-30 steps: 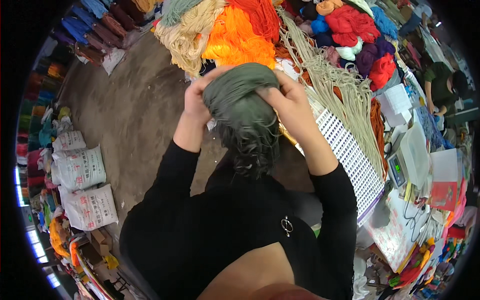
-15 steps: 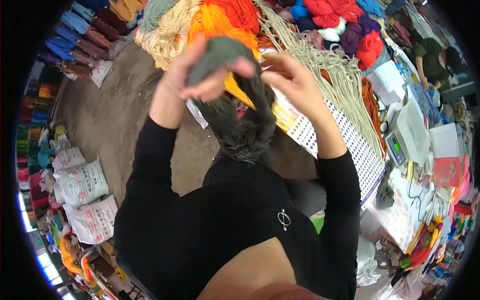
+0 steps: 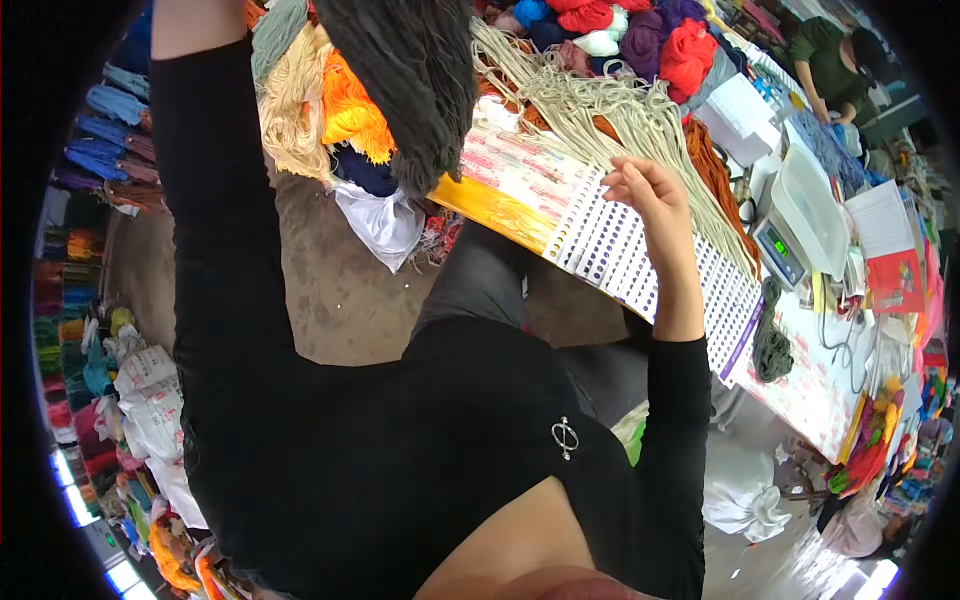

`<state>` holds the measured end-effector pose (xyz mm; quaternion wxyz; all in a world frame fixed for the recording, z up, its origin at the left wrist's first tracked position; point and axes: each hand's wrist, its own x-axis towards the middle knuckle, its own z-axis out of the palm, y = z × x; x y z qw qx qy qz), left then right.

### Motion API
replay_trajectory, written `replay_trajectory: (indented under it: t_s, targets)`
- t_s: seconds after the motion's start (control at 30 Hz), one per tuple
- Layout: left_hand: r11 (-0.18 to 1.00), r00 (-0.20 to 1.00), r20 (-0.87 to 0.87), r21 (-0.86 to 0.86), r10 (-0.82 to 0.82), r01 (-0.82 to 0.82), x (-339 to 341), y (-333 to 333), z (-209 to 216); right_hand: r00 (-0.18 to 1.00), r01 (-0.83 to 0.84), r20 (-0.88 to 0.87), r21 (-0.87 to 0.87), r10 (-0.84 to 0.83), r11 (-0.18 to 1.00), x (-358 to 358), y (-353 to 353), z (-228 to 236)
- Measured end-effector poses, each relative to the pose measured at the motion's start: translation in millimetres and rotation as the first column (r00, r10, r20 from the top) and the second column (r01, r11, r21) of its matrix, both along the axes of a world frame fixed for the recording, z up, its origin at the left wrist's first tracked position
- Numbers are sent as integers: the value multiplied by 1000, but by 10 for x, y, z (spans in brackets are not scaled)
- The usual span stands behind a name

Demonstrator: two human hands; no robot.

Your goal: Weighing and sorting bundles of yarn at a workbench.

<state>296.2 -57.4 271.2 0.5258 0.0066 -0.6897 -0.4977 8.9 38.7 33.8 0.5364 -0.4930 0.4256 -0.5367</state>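
Head view: R hand (image 3: 648, 195) empty, fingers loosely curled, nothing gripped; sits over the white chart sheet (image 3: 615, 245) w/ rows of dark dots, contact w/ sheet can't tell. L forearm (image 3: 197, 28) runs up out of frame at top; L hand itself beyond the edge, so grip can't tell.

Dark skein (image 3: 420, 90) (grey-black yarn): top centre, hanging down, upper end cut off by frame; lower end in front of table (image 3: 800, 400) corner, touching or not unclear. Just L of it: orange yarn (image 3: 352, 115), then beige yarn (image 3: 290, 105). White bag (image 3: 385, 225) below, nr table's yellow edge strip (image 3: 500, 215).

R of skein: pale grey-green strands (image 3: 610, 110) spread across table, running down past R hand on its far side. Rust yarn (image 3: 715, 180) alongside. Farther R: scale (image 3: 780, 250) w/ lit green display, translucent tub (image 3: 815, 210) beside/on it (can't tell). Small dk green skein (image 3: 772, 345) lies nr chart's R end. Bkgd upper R: co-worker (image 3: 825, 60), dk top, arms fwd.
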Motion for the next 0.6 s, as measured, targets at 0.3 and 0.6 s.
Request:
replay_trajectory:
  t_s: [0.3,0.6]
  targets:
    - [938,950,296,346,-104,-5,-229,-530,-1237,995,100,-4,28,-100,995,-257,197,-63]
    - [485,906,-21,839,-422,245,-1243,477,-2731,954,240,-170,-60,-247,969,137,386,-188]
